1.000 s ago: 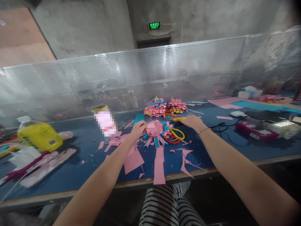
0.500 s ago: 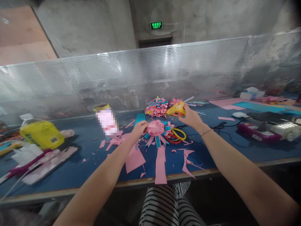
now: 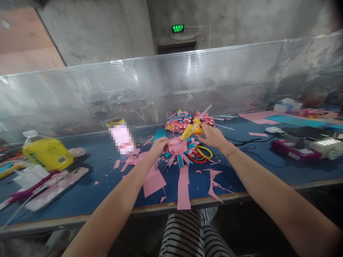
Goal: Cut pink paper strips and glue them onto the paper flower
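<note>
A yellow hot glue gun (image 3: 192, 129) is gripped in my right hand (image 3: 213, 135), a clear glue stick jutting from its back end. Its nozzle points down at the middle of a pink and blue paper flower (image 3: 177, 147); whether it touches cannot be made out. My left hand (image 3: 160, 143) pinches the flower's left edge, fingers closed on it. Yellow and red loops (image 3: 204, 152) lie against the flower's right side. Behind stand more pink and blue paper flowers (image 3: 178, 122).
Pink paper strips (image 3: 183, 189) and scraps litter the blue table (image 3: 107, 189). To the left are a bottle of yellow liquid (image 3: 48, 150) and a phone (image 3: 57, 189). A purple power strip (image 3: 294, 150) with cables sits right. A perforated metal panel (image 3: 150, 89) closes the back.
My right hand has brought the glue gun left and down, from beside the back flowers to over the flower's centre, tilting the nozzle downward. My left hand stays at the flower's edge.
</note>
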Demonstrator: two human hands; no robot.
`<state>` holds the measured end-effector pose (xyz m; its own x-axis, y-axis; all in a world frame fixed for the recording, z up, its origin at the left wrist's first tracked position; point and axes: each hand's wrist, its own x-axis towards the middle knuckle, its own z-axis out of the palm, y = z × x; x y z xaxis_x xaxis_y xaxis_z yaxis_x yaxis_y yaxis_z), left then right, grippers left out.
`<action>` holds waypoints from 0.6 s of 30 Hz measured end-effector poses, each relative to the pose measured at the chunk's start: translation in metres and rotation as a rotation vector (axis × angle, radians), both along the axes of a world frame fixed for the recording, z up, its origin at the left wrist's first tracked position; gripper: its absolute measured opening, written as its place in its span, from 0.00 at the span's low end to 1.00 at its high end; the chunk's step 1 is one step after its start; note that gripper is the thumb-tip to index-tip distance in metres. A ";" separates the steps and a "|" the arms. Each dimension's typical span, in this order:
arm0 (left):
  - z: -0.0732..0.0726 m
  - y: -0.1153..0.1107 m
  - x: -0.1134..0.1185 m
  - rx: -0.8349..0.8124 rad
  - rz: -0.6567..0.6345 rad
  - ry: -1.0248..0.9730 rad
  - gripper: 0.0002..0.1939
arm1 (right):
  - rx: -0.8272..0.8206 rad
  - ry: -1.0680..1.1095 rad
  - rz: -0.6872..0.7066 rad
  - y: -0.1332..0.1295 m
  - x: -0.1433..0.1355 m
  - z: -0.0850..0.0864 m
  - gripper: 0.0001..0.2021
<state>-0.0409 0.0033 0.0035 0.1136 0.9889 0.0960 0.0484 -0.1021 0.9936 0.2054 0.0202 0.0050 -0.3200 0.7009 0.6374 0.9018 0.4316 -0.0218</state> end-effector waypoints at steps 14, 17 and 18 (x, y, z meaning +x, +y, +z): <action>-0.002 0.000 0.000 0.001 -0.052 -0.006 0.09 | 0.029 -0.026 -0.038 0.004 0.002 -0.002 0.15; 0.000 -0.003 0.002 -0.002 -0.044 -0.019 0.09 | 0.014 -0.008 -0.048 0.002 0.000 0.000 0.15; 0.002 -0.004 0.002 -0.005 -0.042 -0.023 0.09 | 0.005 0.000 -0.054 0.002 -0.001 0.000 0.15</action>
